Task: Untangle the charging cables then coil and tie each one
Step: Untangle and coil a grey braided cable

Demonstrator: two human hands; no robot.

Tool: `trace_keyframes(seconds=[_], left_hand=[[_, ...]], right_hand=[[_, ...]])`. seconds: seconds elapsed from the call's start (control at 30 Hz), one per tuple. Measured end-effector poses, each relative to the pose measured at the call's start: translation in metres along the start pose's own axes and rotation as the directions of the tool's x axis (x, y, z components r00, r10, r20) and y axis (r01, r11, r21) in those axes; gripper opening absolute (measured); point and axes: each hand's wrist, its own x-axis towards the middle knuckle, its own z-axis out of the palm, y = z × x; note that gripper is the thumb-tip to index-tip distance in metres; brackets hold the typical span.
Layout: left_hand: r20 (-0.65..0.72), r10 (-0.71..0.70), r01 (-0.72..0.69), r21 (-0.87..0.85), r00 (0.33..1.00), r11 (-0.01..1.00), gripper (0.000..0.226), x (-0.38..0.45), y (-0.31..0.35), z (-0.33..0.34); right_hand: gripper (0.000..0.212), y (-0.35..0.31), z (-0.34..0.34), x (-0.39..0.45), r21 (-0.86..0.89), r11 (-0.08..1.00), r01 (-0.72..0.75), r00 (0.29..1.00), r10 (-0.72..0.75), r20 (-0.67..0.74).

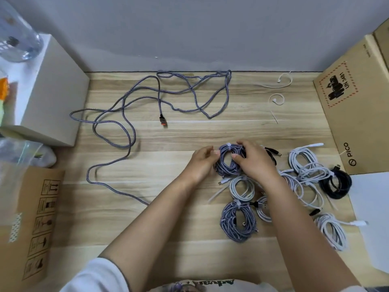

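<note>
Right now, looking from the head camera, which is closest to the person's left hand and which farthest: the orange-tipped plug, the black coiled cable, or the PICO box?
From the left hand:
1. Orange-tipped plug, up and to its left.
2. Black coiled cable, far right.
3. PICO box, at the right edge.

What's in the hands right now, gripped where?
Both hands hold one coiled braided cable: left hand pinches the ring's left side, right hand grips its right side, thumb through the centre.
</note>
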Motion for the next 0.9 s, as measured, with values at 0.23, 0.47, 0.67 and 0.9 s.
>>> trace_keyframes(seconds=[0.23, 0.47, 0.67, 0.9], left_hand=[[-0.282, 0.142, -0.195, -0.171, 0.949, 0.966, 0.019, -0.073, -0.026, -0.051], [-0.758, -0.169, -0.348, -0.469, 0.630, 0.812, 0.026, -0.117, -0.086, -0.108], [-0.412, -0.257, -0.076, -0.638, 0.874, 0.766, 0.014, -0.112, -0.093, -0.104], [-0.318, 0.027, -0.194, -0.507, 0.948, 0.840, 0.023, -0.129, -0.046, -0.090]], right_hand=[[0.036, -0.042, 0.018, -0.048, 0.135, 0.956, 0.262, 0.956, -0.238, -0.171], [0.031, -0.071, 0.069, -0.091, 0.394, 0.891, 0.225, 0.965, -0.261, 0.039], [0.032, -0.087, 0.098, -0.116, 0.435, 0.874, 0.216, 0.949, -0.292, 0.116], [0.044, -0.091, 0.089, -0.123, 0.447, 0.819, 0.359, 0.924, -0.380, -0.046]])
